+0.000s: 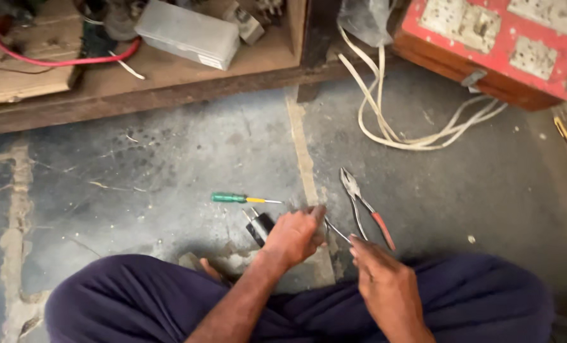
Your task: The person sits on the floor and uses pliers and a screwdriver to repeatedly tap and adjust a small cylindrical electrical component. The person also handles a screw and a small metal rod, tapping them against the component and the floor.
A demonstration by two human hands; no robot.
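My left hand (294, 235) is closed around a small dark part, hidden by the fingers, with a black two-pin plug (258, 225) right beside it on the floor. A thin metal tool (337, 231) is pinched in the fingers of my right hand (385, 286), its tip meeting the left hand. Pliers (363, 206) with one red handle lie on the concrete just beyond my right hand. A green-handled screwdriver (239, 199) lies left of them. My crossed legs in dark blue trousers (137, 298) fill the bottom.
A low wooden shelf (169, 89) at the top holds a grey plastic box (188, 33) and a red cable (67, 60). A red wooden switchboard (486, 44) sits top right, with a coiled white cable (410, 127) below it. The floor is cracked grey concrete.
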